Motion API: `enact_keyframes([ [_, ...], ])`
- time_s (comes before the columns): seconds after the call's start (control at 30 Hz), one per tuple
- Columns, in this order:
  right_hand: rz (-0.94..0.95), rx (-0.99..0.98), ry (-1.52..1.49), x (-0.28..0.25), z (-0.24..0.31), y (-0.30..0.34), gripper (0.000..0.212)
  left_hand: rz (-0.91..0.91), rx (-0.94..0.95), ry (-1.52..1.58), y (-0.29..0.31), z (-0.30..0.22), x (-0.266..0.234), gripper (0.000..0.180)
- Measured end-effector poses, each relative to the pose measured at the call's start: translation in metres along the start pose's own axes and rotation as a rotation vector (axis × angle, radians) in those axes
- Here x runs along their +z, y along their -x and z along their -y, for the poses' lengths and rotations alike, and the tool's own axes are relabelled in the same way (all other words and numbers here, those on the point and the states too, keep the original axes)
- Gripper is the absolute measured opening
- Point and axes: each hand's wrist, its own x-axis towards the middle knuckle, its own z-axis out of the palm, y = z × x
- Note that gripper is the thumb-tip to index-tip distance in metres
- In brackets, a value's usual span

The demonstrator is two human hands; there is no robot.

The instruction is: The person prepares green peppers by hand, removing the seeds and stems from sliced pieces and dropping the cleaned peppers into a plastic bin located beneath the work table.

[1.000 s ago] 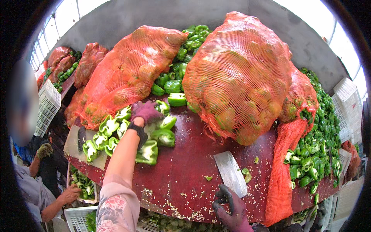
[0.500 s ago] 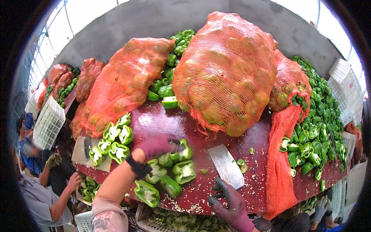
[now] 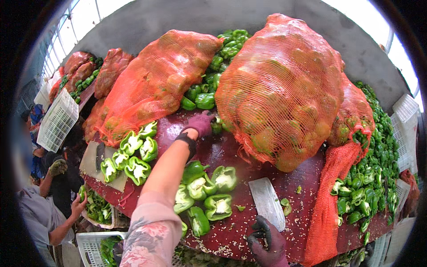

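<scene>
My left hand [image 3: 200, 124], in a purple glove, stretches to the far middle of the table. Its fingers close on a green bell pepper piece [image 3: 216, 126] beside the large red mesh sack [image 3: 280, 89]; the fingers partly hide it. My right hand [image 3: 268, 244], gloved in purple with dark fingertips, hovers at the near edge with nothing in it, fingers loosely bent and apart from the thumb. Just beyond it lies a wide metal blade [image 3: 267, 202], no handle visible. Cut green pepper halves [image 3: 218, 207] sit left of the blade, partly behind my left forearm.
More mesh sacks [image 3: 155, 75] stand at left and right. Pepper halves [image 3: 138, 169] lie at the left near a flat board [image 3: 95, 167]. A heap of green peppers [image 3: 378, 169] covers the right side. Seeds dot the dark red table [image 3: 293, 218]. Another person [image 3: 42, 218] works at left.
My left hand has moved away from the near pepper halves to a piece by the large sack. The right hand's fingers have curled a little. The whole view has shifted.
</scene>
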Motion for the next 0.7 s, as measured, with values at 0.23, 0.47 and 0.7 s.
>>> enact_keyframes([
  [0.23, 0.05, 0.015, -0.049, 0.002, -0.003, -0.013, 0.051, 0.522, 0.126, 0.621, 0.129, 0.0, -0.074, 0.07],
  [0.47, 0.165, 0.162, -0.105, 0.006, -0.006, -0.008, 0.051, 0.029, -0.583, -0.102, 0.144, 0.169, -0.066, 0.068],
  [0.7, 0.109, 0.178, 0.047, 0.012, -0.003, -0.012, 0.052, 0.263, -0.489, 0.225, 0.122, 0.151, -0.052, 0.071],
])
